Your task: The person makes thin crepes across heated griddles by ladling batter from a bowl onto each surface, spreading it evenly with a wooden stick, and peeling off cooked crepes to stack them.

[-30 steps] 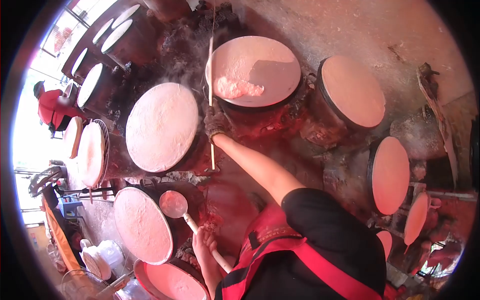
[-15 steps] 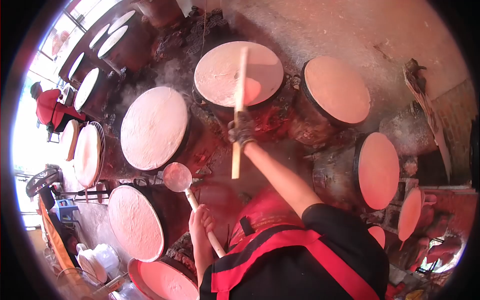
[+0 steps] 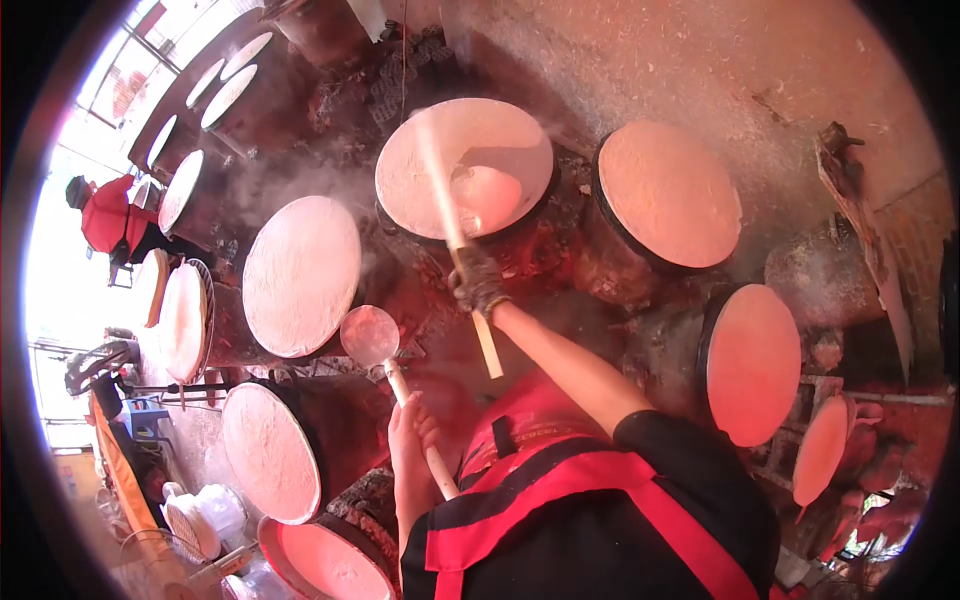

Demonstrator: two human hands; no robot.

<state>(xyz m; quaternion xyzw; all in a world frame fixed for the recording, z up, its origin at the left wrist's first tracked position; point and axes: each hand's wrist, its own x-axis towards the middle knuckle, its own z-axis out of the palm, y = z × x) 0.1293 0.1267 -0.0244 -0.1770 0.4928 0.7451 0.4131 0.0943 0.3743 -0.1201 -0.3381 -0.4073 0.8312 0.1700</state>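
My right hand (image 3: 478, 281), in a dark glove, is closed round a flat wooden stick (image 3: 487, 343). The stick's far part, smeared by motion, lies over the large round griddle (image 3: 515, 150) at the top centre, which is coated with pale batter. Whether the stick touches the batter I cannot tell. A bright smooth patch shows beside the stick. My bare left hand (image 3: 412, 430) is wrapped round the pale handle of a ladle (image 3: 370, 335); its round bowl is up and to the left, between griddles.
Several other pale-coated griddles on drum-like stoves ring me, among them a left one (image 3: 302, 275) and a right one (image 3: 668, 195). Smoke or steam drifts at upper left. A person in red (image 3: 108, 215) sits far left. A tall fan (image 3: 100, 365) and a blue stool (image 3: 145, 417) stand left.
The far end of the stick has swung left across the griddle, and its near end has tilted right. My left hand and the ladle have shifted slightly right. The view has moved a little.
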